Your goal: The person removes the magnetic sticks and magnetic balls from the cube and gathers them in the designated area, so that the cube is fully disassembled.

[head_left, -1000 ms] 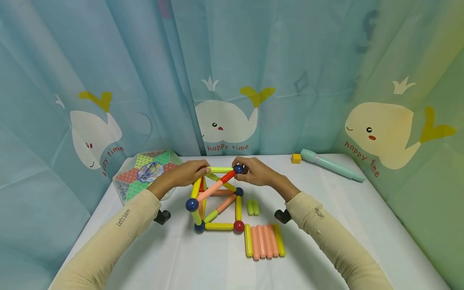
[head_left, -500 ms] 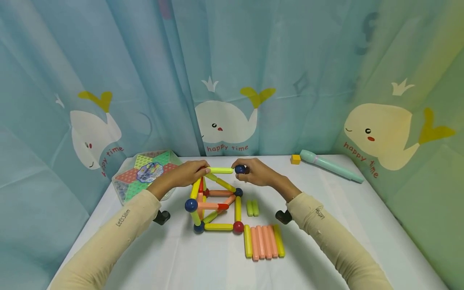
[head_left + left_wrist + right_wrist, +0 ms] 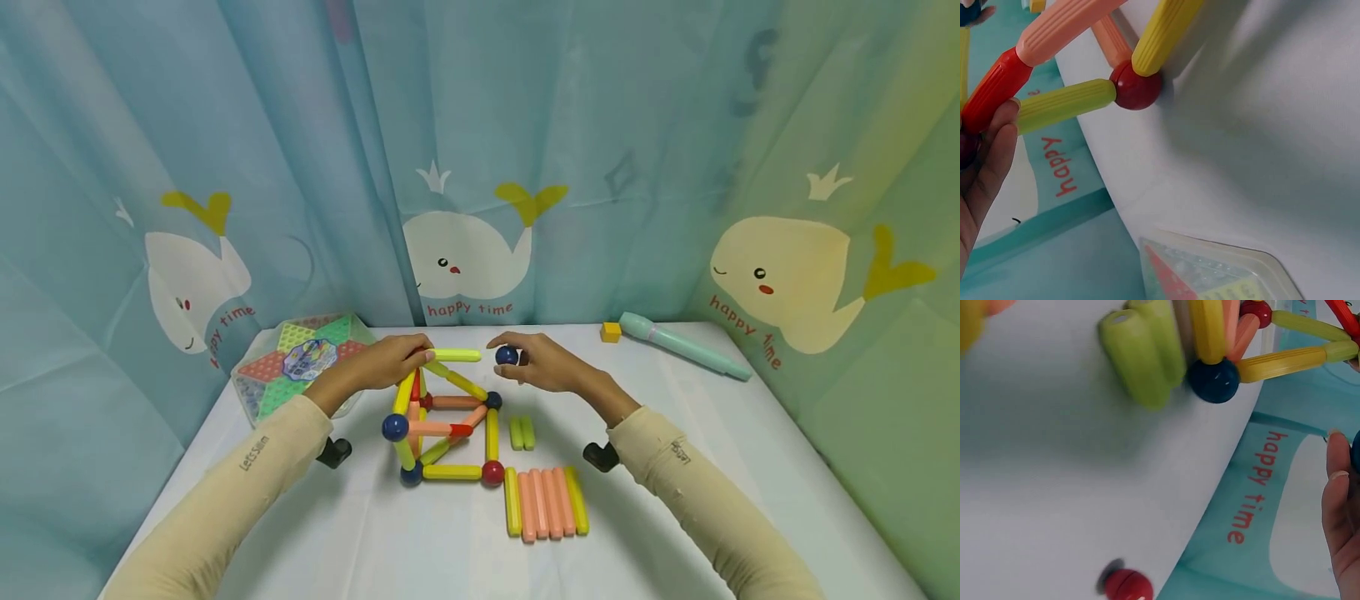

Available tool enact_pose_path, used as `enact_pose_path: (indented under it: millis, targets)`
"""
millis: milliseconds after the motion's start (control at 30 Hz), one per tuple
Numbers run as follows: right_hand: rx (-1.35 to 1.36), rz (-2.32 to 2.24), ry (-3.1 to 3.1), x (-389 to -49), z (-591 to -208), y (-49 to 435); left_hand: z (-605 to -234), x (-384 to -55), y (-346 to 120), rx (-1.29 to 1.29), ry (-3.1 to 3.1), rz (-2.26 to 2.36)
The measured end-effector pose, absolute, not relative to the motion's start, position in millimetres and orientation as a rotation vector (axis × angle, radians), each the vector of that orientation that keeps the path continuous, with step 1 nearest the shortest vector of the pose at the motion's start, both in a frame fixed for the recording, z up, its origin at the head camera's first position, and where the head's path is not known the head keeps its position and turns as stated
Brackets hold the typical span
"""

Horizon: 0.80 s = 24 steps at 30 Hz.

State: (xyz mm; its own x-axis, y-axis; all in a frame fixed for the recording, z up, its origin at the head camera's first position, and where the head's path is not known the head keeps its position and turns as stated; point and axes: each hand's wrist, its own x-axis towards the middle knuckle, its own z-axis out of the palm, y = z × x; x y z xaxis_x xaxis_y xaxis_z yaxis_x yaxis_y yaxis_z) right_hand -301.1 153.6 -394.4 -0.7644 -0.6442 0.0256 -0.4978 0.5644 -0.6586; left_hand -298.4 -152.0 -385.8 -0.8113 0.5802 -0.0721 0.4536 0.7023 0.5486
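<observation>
A frame of magnetic rods and balls stands on the table, with a yellow rod along its front base. My left hand grips its top joint; in the left wrist view the fingers lie against a red rod and a dark red ball. A light green rod juts rightward from that joint, its far end free. My right hand pinches a blue ball, apart from that rod. A salmon rod with a red tip reaches inward from the front-left blue ball.
Two short green rods and a row of salmon and yellow rods lie right of the frame. A loose red ball shows in the right wrist view. Behind are a game board, a yellow cube and a mint-green pen-shaped object.
My right hand has moved right with the blue ball, away from the green rod. The salmon-and-red rod has come off that ball and swung down. My left hand stays at the top joint.
</observation>
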Motion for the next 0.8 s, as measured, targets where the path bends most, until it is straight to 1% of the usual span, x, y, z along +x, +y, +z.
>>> enact_pose_path:
  millis: [167,567,700,800]
  targets:
    - [-0.883,-1.001,2.589,-290,-401,176,-386,-297,-152,0.822,2.678,0.762]
    - [-0.848,-0.938,2.624,-257,-428,241,-383,-295,-154,0.805,2.671,0.779]
    - [-0.836,-0.963,2.646,-257,-436,264,-382,-294,-152,0.796,2.661,0.784]
    - [-0.799,-0.972,2.712,-265,-440,281,-384,-295,-152,0.806,2.663,0.783]
